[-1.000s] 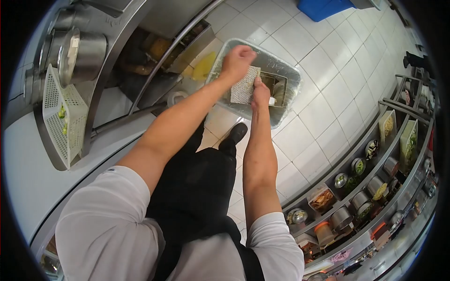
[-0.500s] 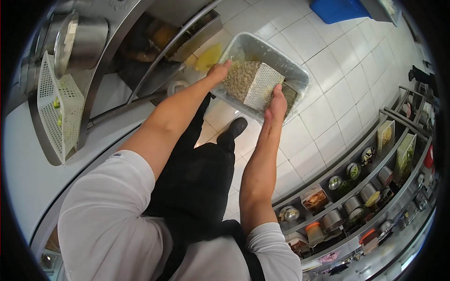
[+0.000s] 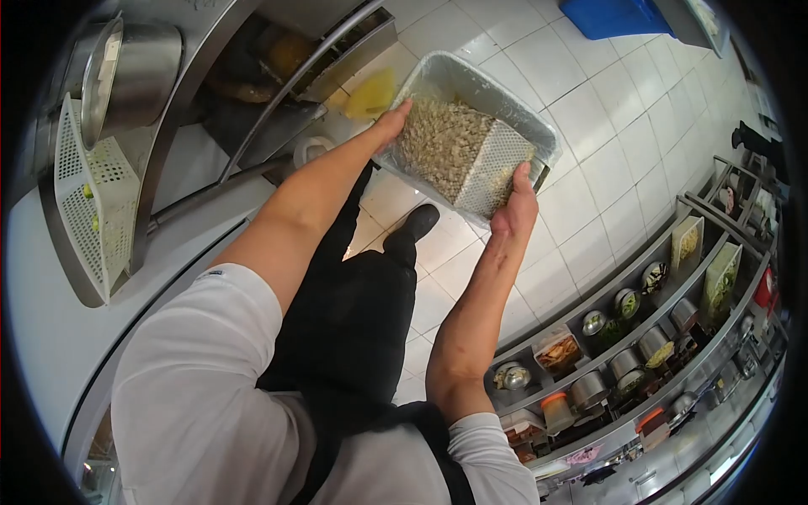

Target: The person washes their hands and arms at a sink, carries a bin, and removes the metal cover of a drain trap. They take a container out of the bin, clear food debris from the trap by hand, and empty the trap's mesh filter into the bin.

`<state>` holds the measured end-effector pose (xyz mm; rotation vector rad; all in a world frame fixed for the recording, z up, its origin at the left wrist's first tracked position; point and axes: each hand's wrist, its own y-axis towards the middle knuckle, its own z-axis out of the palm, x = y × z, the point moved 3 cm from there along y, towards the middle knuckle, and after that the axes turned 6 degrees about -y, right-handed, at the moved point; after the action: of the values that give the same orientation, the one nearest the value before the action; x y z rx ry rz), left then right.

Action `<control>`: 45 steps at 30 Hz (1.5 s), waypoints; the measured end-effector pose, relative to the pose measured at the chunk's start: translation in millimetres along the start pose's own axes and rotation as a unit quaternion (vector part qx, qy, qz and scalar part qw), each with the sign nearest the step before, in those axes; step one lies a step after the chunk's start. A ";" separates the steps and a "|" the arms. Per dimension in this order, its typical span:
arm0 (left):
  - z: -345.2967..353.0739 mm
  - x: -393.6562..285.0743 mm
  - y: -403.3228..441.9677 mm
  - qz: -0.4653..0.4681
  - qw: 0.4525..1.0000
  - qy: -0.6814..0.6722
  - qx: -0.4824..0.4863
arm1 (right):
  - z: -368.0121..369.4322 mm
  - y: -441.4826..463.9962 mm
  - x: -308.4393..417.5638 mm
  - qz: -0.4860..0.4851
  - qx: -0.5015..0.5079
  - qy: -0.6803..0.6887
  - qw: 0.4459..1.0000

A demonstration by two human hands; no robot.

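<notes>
A white perforated basket (image 3: 498, 167) with a beige-brown, crumbly food (image 3: 442, 147) heaped in it is held over a grey bin (image 3: 544, 126). My left hand (image 3: 390, 123) is closed on the basket's left end, thumb on top. On the opposite end my right hand (image 3: 516, 204) grips the rim, with the thumb over the edge and the other fingers hidden underneath. The bin has a clear plastic liner and stands on the tiled floor; the basket covers much of its opening. What the crumbly food is, I cannot tell.
A yellow object (image 3: 371, 94) lies on the floor beside the bin. At left, another white perforated basket (image 3: 99, 202) and a steel pot (image 3: 147, 80) stand on a counter. Shelves with pots and food containers (image 3: 557, 347) line the right. A blue container (image 3: 613, 18) is at the top.
The basket has come up closer to me and a little to the right, and it hides more of the bin. Both hands keep their hold; my right hand has shifted right and downward in view.
</notes>
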<state>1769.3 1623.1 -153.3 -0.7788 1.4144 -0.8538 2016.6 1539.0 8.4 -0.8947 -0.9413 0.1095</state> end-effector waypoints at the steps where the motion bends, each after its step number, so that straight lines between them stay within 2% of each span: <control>1: -1.1 -0.8 1.4 0.008 1.000 -0.015 0.003 | -4.2 1.9 -0.4 0.002 0.016 0.019 1.000; 7: -14.3 -40.9 -37.3 -0.007 1.000 -0.021 -0.006 | -17.5 9.0 1.5 -0.002 0.023 0.082 0.996; 10: -20.1 -42.6 -23.7 0.111 0.994 0.021 0.013 | -26.0 18.6 -4.0 0.005 0.022 0.104 0.994; 13: -31.7 -55.3 -35.5 0.133 0.988 0.067 -0.043 | -24.7 25.0 -13.3 -0.006 0.019 0.106 0.994; 16: -41.4 -64.6 -46.1 0.101 0.976 0.151 -0.117 | -24.0 34.9 -21.6 -0.013 0.012 0.108 0.994; 19: -38.0 -70.5 -57.9 0.131 0.961 0.192 -0.148 | -38.1 63.7 -48.7 -0.015 -0.003 0.096 0.995; 22: -30.3 -60.3 -56.0 0.163 0.927 0.299 -0.156 | -64.6 90.3 -71.2 0.013 0.003 0.087 0.996; 29: 10.1 -62.7 -78.5 0.092 0.918 0.349 -0.164 | -79.7 83.7 -71.8 -0.035 -0.062 -0.029 0.997; 32: 11.3 -57.6 -77.3 0.161 0.898 0.362 -0.190 | -91.2 97.3 -77.7 -0.031 -0.066 -0.037 0.997; 34: 11.0 -61.2 -69.7 0.107 0.910 0.369 -0.156 | -98.8 104.5 -82.5 0.005 -0.083 -0.081 0.993; 35: 14.0 -62.6 -67.7 0.082 0.915 0.370 -0.138 | -95.2 105.8 -82.3 -0.010 -0.100 -0.061 0.993; 38: 7.4 -60.5 -59.0 0.139 0.896 0.384 -0.176 | -86.0 100.7 -63.9 -0.041 -0.047 -0.030 0.998; 39: 7.9 -52.9 -54.8 0.110 0.907 0.375 -0.157 | -104.4 113.1 -74.1 -0.041 -0.073 -0.111 0.990; 40: 11.9 -51.7 -54.7 0.081 0.919 0.360 -0.139 | -113.5 100.0 -76.1 -0.022 -0.094 -0.121 0.988; 42: 9.6 -77.2 -48.7 0.092 0.915 0.364 -0.146 | -92.9 113.3 -73.0 -0.013 -0.109 -0.117 0.987; 43: 10.1 -74.0 -55.0 0.102 0.904 0.384 -0.159 | -94.1 118.8 -74.2 -0.008 -0.069 -0.040 0.997; 45: 10.8 -58.3 -55.2 0.083 0.899 0.403 -0.152 | -107.8 127.2 -77.6 -0.013 -0.106 -0.173 0.979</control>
<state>1779.4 1645.6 -76.2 -0.5268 2.3617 -0.8699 2084.9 1520.3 -161.3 -1.0802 -1.3067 0.1474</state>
